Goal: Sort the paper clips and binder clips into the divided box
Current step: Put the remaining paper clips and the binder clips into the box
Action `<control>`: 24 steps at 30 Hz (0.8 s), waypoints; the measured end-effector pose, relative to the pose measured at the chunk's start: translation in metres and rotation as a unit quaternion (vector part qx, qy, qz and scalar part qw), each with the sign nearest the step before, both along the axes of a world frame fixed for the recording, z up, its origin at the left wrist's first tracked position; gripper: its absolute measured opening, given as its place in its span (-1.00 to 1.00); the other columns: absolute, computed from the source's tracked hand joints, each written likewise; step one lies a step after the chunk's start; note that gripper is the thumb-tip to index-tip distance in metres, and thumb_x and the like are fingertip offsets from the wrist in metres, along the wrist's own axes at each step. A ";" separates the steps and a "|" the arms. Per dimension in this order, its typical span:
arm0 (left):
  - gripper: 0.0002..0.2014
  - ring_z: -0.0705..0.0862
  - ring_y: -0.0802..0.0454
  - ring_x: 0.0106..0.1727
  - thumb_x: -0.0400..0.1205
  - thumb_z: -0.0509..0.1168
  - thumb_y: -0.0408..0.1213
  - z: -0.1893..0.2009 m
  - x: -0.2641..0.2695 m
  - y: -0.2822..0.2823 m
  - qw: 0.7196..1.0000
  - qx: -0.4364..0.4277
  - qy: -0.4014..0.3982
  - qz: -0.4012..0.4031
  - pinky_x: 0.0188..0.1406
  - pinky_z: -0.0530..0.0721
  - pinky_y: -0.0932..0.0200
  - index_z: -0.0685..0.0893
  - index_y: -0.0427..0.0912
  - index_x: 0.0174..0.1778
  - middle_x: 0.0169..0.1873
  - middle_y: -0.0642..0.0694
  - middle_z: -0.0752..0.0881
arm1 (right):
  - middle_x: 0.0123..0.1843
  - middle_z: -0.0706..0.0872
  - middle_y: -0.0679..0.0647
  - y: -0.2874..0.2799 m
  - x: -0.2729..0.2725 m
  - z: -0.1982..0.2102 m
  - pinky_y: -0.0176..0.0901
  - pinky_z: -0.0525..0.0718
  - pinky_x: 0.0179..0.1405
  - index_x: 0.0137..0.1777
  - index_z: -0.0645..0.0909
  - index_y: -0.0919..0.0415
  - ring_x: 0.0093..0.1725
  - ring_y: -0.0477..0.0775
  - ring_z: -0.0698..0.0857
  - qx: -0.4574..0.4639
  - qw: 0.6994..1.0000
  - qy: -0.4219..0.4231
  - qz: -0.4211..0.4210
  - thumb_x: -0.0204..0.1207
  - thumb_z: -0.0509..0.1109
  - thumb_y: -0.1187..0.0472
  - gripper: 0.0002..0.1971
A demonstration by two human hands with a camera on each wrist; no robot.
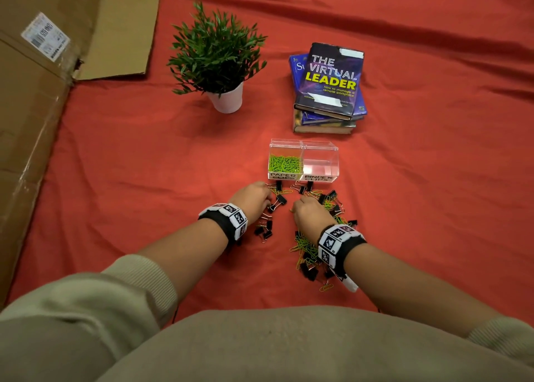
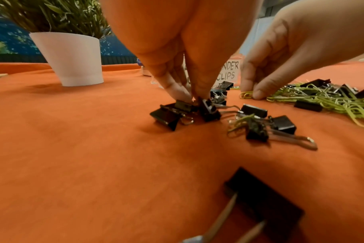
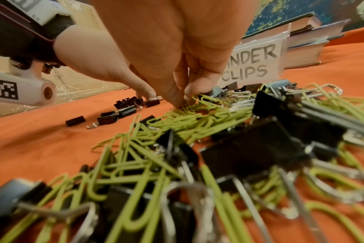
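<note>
A clear divided box (image 1: 320,146) stands on the red cloth; its left cell, labelled PAPER CLIPS, holds green paper clips (image 1: 284,163), and its right cell, labelled BINDER CLIPS, looks empty. Just before it lie mixed black binder clips and green paper clips (image 1: 307,256). My left hand (image 1: 254,196) reaches down and pinches a black binder clip (image 2: 208,109) among a few others with its fingertips (image 2: 182,94). My right hand (image 1: 307,211) pinches green paper clips (image 3: 199,102) at the far end of the tangled pile (image 3: 197,148). The right hand (image 2: 258,94) also shows in the left wrist view, fingertips on a paper clip.
A potted plant (image 1: 226,100) stands behind on the left, and a stack of books (image 1: 329,90) sits behind the box. A large cardboard carton (image 1: 34,121) lines the left edge. Bare red cloth spreads left of the hands.
</note>
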State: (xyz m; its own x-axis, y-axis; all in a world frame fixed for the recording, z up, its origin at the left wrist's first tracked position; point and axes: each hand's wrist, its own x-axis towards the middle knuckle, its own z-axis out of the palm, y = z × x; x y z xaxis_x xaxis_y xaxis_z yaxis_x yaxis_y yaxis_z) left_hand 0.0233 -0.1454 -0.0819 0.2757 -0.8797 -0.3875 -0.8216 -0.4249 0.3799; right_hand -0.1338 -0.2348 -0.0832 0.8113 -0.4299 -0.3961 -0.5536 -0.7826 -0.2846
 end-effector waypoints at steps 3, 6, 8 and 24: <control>-0.78 0.69 -0.26 0.02 0.63 0.23 -0.35 -0.001 0.000 0.004 0.999 0.022 -0.022 -0.020 -0.02 0.67 -0.08 0.72 -0.17 0.12 0.05 -0.18 0.58 | 0.18 0.57 0.28 0.002 0.001 0.007 0.05 0.57 0.15 0.15 0.54 0.43 0.28 0.25 0.50 -0.004 1.000 0.007 -0.009 0.58 0.15 0.40 -0.78; -0.77 0.70 -0.27 -0.02 0.62 0.21 -0.39 -0.002 0.002 0.009 0.997 0.031 -0.055 -0.049 -0.09 0.67 -0.11 0.68 -0.16 0.13 0.05 -0.18 0.57 | 0.10 0.62 0.25 -0.004 0.002 0.013 0.00 0.56 0.13 0.11 0.57 0.38 0.20 0.23 0.55 0.014 0.999 -0.015 -0.043 0.59 0.19 0.28 -0.78; -0.78 0.68 -0.26 -0.03 0.61 0.20 -0.43 -0.001 0.002 0.010 0.996 0.029 -0.064 -0.057 -0.18 0.61 -0.06 0.63 -0.19 0.13 0.05 -0.18 0.55 | -0.05 0.67 0.14 -0.010 0.005 0.018 -0.13 0.60 -0.14 0.04 0.60 0.27 -0.06 0.13 0.65 0.090 0.985 -0.059 -0.132 0.59 0.22 0.27 -0.84; -0.79 0.57 -0.26 0.18 0.63 0.20 -0.30 0.001 0.001 0.019 0.997 0.061 -0.016 -0.033 0.17 0.50 -0.03 0.53 -0.34 0.11 0.13 -0.29 0.56 | -0.26 0.64 0.02 -0.019 0.031 0.022 -0.08 0.63 -0.23 -0.08 0.63 0.26 -0.30 0.02 0.59 0.218 0.926 -0.117 -0.284 0.57 0.19 0.27 -0.82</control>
